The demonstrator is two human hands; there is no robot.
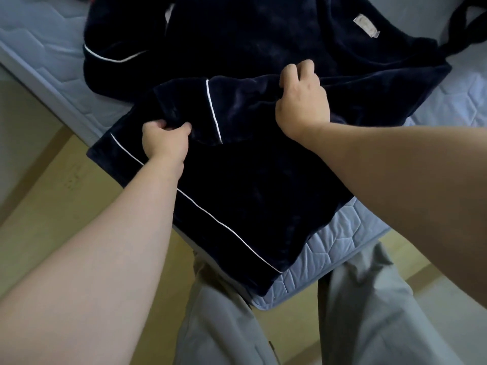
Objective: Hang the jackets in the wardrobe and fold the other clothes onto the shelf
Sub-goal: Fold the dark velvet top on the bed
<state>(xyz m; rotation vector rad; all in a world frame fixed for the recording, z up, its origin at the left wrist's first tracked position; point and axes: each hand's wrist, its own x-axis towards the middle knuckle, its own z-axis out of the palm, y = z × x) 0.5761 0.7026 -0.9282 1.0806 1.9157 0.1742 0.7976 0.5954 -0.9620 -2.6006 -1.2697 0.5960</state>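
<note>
A dark navy velvety top with thin white piping lies spread on the corner of a bed, its white neck label at the upper right. One sleeve is folded across the body. My left hand pinches the cuff end of that sleeve. My right hand grips the fabric further along the same sleeve, fingers curled into the cloth. The hem hangs over the mattress corner toward me.
The pale blue quilted mattress juts toward my legs in grey trousers. A black strap lies at the upper right on the bed. Yellowish floor shows on the left and right of the bed.
</note>
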